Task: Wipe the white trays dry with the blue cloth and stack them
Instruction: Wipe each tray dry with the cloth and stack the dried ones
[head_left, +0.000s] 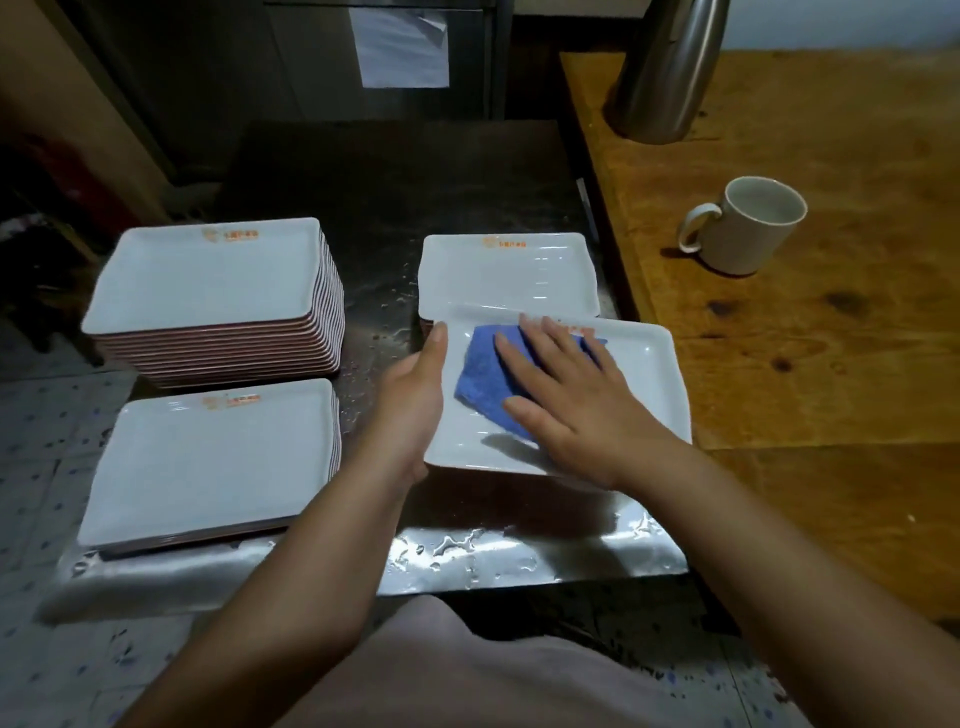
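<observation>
A white rectangular tray (644, 384) is held above the wet steel table. My left hand (410, 395) grips its left edge, thumb on the rim. My right hand (566, 400) lies flat on the blue cloth (483, 379), pressing it onto the tray's inside, fingers spread. Behind it another white tray (498, 270) tops a low pile that still shows water. At the far left stands a tall stack of white trays (208, 280). A shorter stack (208, 462) sits at the near left.
The steel table (519, 556) is wet, with drops along its front edge. To the right is a wooden counter (831, 338) carrying a white mug (748, 228) and a steel jug (665, 67). The floor at left is speckled tile.
</observation>
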